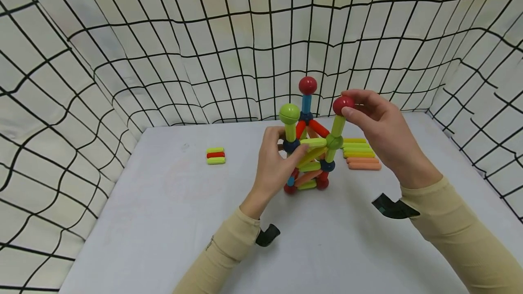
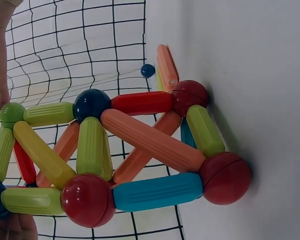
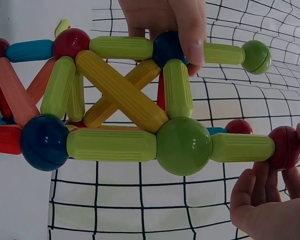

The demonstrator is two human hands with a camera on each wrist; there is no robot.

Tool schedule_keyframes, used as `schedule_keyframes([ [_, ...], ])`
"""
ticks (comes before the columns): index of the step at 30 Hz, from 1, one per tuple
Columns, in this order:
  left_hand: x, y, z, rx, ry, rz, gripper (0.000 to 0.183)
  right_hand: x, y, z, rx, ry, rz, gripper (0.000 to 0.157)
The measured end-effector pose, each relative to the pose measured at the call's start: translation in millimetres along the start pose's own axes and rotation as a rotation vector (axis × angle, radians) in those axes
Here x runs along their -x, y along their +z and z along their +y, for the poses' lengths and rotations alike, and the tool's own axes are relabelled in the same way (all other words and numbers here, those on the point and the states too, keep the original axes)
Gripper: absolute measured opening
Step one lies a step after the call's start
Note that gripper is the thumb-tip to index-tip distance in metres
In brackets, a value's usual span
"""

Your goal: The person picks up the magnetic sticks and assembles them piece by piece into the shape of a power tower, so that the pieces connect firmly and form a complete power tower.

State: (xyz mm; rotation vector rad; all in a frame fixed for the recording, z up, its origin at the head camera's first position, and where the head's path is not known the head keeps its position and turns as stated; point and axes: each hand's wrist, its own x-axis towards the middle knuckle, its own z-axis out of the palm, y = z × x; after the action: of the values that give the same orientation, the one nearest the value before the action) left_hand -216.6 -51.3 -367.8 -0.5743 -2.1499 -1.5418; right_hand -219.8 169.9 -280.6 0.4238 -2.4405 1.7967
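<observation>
Left hand (image 1: 273, 164) grips one navy ball (image 1: 291, 145), right hand (image 1: 384, 135) pinches one red ball (image 1: 341, 105); three loose rods (image 1: 215, 155) lie leftward.

One tower (image 1: 313, 142) has, on top, one green ball (image 1: 289, 114) above the left fingers (image 1: 269, 142) and two red balls (image 1: 308, 85), one in the right fingers (image 1: 363, 96). Three short sticks (image 1: 215, 155) lie left of the left fingers, two orange sticks (image 1: 364, 166) near the right.

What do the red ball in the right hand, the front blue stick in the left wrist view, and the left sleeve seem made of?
Red ball: probably plastic, smooth and fairly glossy; it shows a seam.
Blue stick: likely plastic, satin, with lengthwise ridges.
Left sleeve: apparently matte fabric, softly creased; the weave is too small to tell.
</observation>
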Motion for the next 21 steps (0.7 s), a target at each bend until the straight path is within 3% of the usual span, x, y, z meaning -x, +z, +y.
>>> schedule_keyframes([
  [11, 1.0, -6.6, -1.4, -0.004, 0.047, 0.007, 0.024, 0.7, -2.0, 4.9, -0.005, -0.004, -0.019, 0.045],
  [17, 1.0, -10.4, -0.7, -0.005, 0.059, -0.012, 0.025, -1.8, -11.2, 21.6, -0.198, -0.045, -0.013, 0.045],
  [21, 1.5, -13.2, -0.8, 0.009, 0.068, -0.032, 0.026, -0.9, -20.6, 42.3, -0.242, 0.019, 0.010, 0.049],
])
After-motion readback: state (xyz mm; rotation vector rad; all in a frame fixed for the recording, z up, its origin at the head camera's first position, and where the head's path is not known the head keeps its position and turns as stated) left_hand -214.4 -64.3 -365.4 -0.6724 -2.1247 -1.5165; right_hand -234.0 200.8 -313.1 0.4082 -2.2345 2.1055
